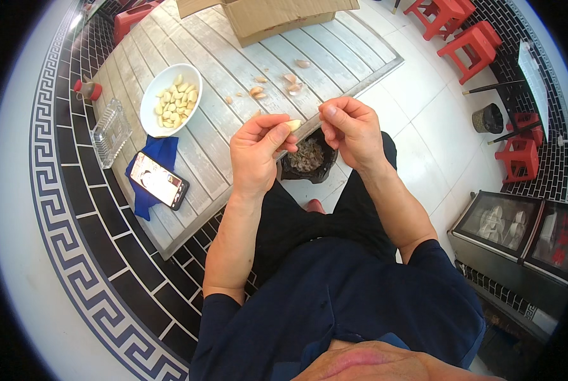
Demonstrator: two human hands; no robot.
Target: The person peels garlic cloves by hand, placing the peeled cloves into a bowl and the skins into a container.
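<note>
Between the thumb and forefinger of my left hand (260,150) is a pale garlic clove (293,125), near the table's edge. My right hand (353,128) is to the right of it, apart from the clove, with thumb and forefinger pinched together. Whether a scrap of skin is caught in that pinch is too small to tell. Several unpeeled garlic cloves (256,91) and bits lie on the slatted table (217,62) beyond my hands. A white bowl (149,97) on the left holds many peeled cloves (175,105). Below my hands, a black-lined bin (329,164) contains garlic skins (307,156).
A lit phone (159,181) rests on a blue cloth (162,147) at the table's left side. Near it are a glass tray (112,131) and a red-capped bottle (91,89). At the far side stands a cardboard box (279,21). Red stools (470,50) occupy the floor at right.
</note>
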